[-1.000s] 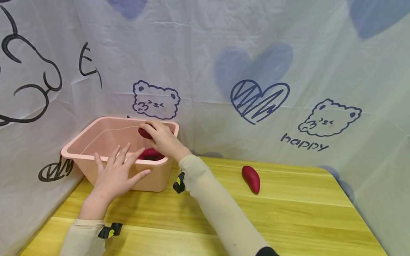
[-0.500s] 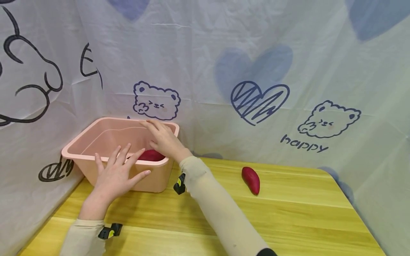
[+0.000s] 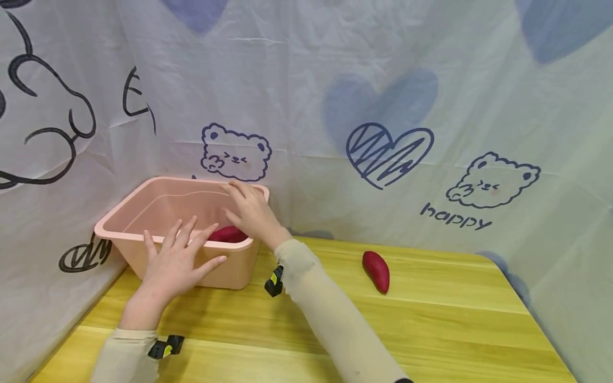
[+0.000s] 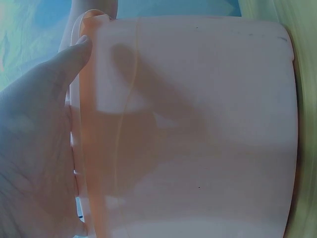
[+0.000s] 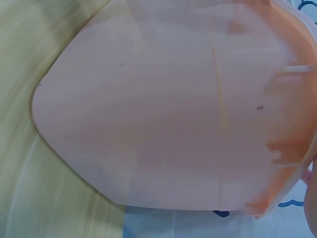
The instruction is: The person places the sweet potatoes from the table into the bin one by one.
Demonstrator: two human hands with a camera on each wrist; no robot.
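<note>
A pink plastic basin (image 3: 220,271) stands at the left of the table. My left hand (image 3: 170,268) lies with spread fingers across its near rim; in the left wrist view the thumb (image 4: 77,57) stays outside by the rim. Over the right end of the basin is my right hand (image 3: 254,213), fingers extended and nothing held in them. Beneath it, inside the basin, a dark red sweet potato (image 3: 229,233) shows, partly hidden by the near wall. Another dark red sweet potato (image 3: 376,272) lies on the table to the right. The right wrist view shows mostly the basin's outer wall (image 5: 148,124).
The yellow wood-grain table (image 3: 445,314) extends to the right of both arms. A pale cloth (image 3: 306,106) with printed hearts and bears hangs behind and along the left side, close to the basin.
A second ago my right hand held a sweet potato over the basin; it has let it go inside. The hand has since drawn slightly right. The left hand has stayed put.
</note>
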